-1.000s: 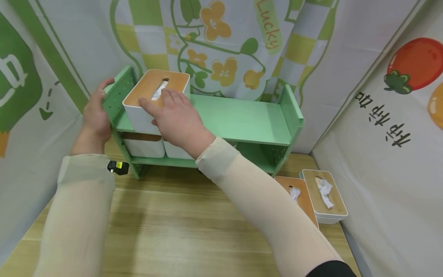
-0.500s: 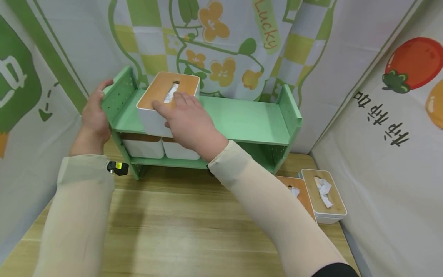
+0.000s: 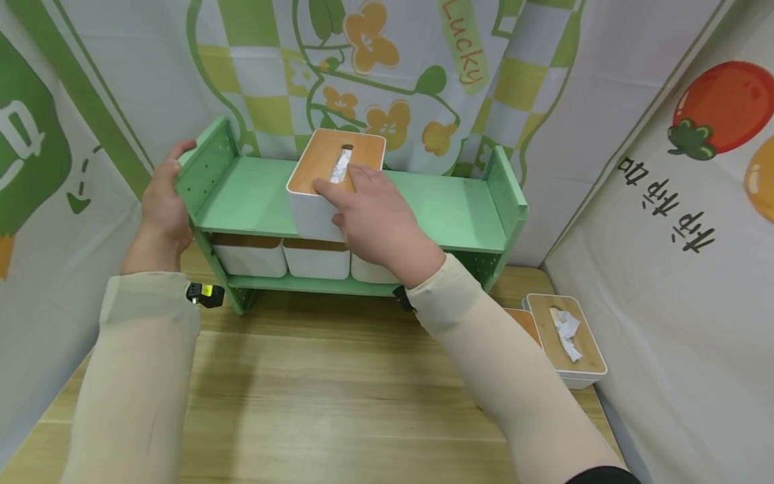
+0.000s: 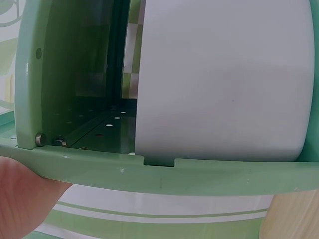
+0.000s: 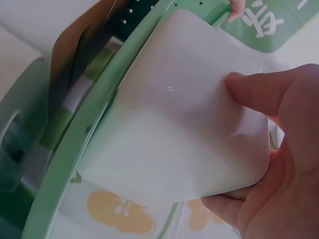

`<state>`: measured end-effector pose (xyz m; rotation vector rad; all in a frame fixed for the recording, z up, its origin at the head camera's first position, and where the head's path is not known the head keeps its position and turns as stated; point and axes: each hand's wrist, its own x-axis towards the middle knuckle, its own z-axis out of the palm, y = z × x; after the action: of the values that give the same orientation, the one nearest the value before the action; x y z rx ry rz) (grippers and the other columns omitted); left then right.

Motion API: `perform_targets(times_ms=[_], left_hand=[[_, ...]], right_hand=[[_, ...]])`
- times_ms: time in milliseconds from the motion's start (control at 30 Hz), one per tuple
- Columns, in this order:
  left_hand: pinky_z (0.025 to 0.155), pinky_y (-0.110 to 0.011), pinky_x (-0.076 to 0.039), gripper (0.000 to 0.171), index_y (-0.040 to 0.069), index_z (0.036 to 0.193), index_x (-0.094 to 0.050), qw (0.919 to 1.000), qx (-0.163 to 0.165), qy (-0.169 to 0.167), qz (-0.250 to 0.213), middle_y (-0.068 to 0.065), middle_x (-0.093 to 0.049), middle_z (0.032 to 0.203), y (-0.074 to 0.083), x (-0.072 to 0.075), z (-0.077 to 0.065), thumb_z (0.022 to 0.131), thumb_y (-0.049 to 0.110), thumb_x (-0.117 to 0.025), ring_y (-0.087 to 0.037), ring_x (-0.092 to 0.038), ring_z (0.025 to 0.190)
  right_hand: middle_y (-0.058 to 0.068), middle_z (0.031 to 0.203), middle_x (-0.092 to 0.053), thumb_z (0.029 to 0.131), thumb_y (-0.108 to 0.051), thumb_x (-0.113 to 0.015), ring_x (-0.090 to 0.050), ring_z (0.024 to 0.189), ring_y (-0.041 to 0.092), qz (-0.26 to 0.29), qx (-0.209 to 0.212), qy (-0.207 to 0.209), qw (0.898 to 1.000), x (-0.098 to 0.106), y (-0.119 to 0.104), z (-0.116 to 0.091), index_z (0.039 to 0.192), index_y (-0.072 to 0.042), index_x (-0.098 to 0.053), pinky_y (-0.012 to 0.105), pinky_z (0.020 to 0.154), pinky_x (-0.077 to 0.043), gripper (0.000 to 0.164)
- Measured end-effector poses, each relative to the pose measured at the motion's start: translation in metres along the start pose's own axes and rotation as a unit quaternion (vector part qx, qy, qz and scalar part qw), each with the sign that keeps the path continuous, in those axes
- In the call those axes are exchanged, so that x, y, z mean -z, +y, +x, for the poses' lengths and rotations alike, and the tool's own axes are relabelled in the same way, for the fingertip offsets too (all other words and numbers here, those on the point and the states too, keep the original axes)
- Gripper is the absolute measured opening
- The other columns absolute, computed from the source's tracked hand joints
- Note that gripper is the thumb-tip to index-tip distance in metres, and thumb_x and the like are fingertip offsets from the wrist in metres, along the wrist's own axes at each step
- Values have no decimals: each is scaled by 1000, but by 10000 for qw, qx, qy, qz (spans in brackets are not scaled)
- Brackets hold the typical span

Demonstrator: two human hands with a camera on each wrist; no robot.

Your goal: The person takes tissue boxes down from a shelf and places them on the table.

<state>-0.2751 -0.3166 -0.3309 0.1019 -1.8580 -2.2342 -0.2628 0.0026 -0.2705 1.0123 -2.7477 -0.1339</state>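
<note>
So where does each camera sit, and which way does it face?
Head: worn on the head, facing forward and down at the shelf and held box; left hand, right hand and sleeves show.
Left wrist: on that wrist, facing the shelf and a stored box; part of the left hand shows.
Right wrist: on that wrist, facing the held box's white side; the right hand shows, and apparently a bit of the left.
Shared: head and right wrist both show the right hand gripping the held box.
</note>
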Motion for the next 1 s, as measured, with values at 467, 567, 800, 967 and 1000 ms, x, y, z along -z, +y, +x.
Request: perform_targets(times_ms=[467,567,800,967,1000], left_hand=[[63,-29,-53,46,41,147,-46,10000,-31,48,-20,-6,-39,131,-1,0,0,108,39,-23,-20,-48,97],[63,-29,-53,46,41,147,-46,10000,-29,39,-7,-5,-39,131,0,0,0,108,39,-23,-20,-48,97],[65,-28,-52,47,40,148,-45,10000,-70,20,37,-5,-39,132,-1,0,0,108,39,-22,-20,-48,99],[66,-28,-51,47,40,148,-45,9999,-101,16,31,-5,-40,132,-1,-1,-1,108,38,-22,-20,-48,98],[66,-28,-51,46,40,148,-45,10000,-88,13,36,-5,-40,132,-1,-1,-1,108,39,-22,-19,-49,97]], right_hand=[[22,132,-51,96,-14,-54,-43,129,36,371,260,1027,9937,-8,39,-28,142,-21,-52,40,115,-23,47],[23,131,-52,93,-12,-55,-44,128,37,499,265,1249,9906,-11,45,-33,139,-18,-55,42,114,-26,46],[23,124,-55,87,-8,-58,-48,120,39,870,347,1688,9812,-15,59,-42,130,-14,-62,46,106,-34,43],[19,111,-58,84,-7,-59,-52,110,36,962,390,1865,9770,-14,64,-47,124,-11,-65,47,102,-37,41],[18,112,-58,84,-8,-58,-52,111,36,940,336,1819,9782,-14,64,-47,124,-12,-65,49,103,-36,41]])
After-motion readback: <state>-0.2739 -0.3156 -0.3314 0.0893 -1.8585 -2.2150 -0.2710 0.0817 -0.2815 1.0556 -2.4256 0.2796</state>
